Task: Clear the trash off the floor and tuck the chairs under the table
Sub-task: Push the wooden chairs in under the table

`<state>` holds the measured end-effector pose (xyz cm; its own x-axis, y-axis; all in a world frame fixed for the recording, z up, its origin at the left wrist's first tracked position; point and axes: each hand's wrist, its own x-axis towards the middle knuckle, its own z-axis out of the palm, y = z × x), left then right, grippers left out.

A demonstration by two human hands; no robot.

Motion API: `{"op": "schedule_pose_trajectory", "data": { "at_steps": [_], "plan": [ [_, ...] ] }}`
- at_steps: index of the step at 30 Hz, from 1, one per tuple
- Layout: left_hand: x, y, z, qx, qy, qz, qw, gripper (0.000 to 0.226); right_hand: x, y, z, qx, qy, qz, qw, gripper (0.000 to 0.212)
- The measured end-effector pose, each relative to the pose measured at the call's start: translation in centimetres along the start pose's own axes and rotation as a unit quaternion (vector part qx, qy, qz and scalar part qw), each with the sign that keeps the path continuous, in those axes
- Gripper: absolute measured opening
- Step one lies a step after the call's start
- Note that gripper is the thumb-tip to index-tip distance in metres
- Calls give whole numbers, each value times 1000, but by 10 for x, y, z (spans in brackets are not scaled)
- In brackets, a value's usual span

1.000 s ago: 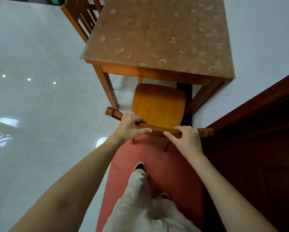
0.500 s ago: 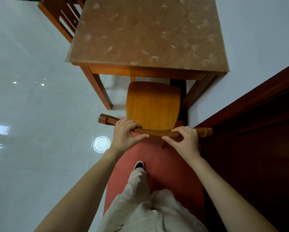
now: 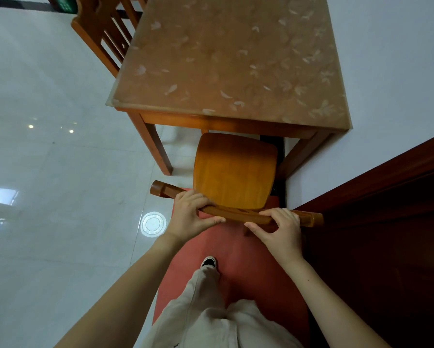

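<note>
A wooden chair (image 3: pixel 234 169) stands in front of me, facing the table (image 3: pixel 226 61). The front edge of its seat sits just under the table's near rail. My left hand (image 3: pixel 189 216) grips the left part of the chair's top rail, thumb on the near side. My right hand (image 3: pixel 281 227) grips the right part of the same rail. A second wooden chair (image 3: pixel 105 33) stands at the table's far left side, its slatted back showing. I see no trash on the floor.
A red mat (image 3: pixel 236 267) lies under my feet and the chair's back legs. A dark wooden door or cabinet (image 3: pixel 386 234) stands close on the right. A white wall (image 3: pixel 399 59) runs along the table's right side. Glossy white tile floor (image 3: pixel 47 172) spreads left.
The chair has slid a little further toward the table, its seat edge now under the rail. Both hands stay on the top rail and my view has shifted.
</note>
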<state>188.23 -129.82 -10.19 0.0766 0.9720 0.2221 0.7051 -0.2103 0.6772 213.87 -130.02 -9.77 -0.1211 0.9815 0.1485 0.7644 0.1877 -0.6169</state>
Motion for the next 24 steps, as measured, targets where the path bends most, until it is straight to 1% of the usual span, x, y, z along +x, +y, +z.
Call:
{"op": "schedule_pose_trajectory", "data": {
  "at_steps": [5, 10, 13, 19, 24],
  "plan": [
    [10, -10, -2, 1, -6, 10, 1000, 50, 6, -5, 7, 7, 26, 3, 1000, 51],
    [32, -16, -10, -2, -8, 23, 1000, 48, 21, -15, 10, -1, 13, 24, 1000, 48],
    [42, -18, -10, -9, -9, 23, 1000, 49, 30, -16, 10, -4, 18, 23, 1000, 48],
    [54, -16, -2, -6, 4, 28, 1000, 52, 44, -6, 3, -10, -3, 34, 999, 48],
    [66, -15, 1, -9, 2, 25, 1000, 53, 56, 1, 2, -11, -1, 27, 1000, 48]
  ]
}}
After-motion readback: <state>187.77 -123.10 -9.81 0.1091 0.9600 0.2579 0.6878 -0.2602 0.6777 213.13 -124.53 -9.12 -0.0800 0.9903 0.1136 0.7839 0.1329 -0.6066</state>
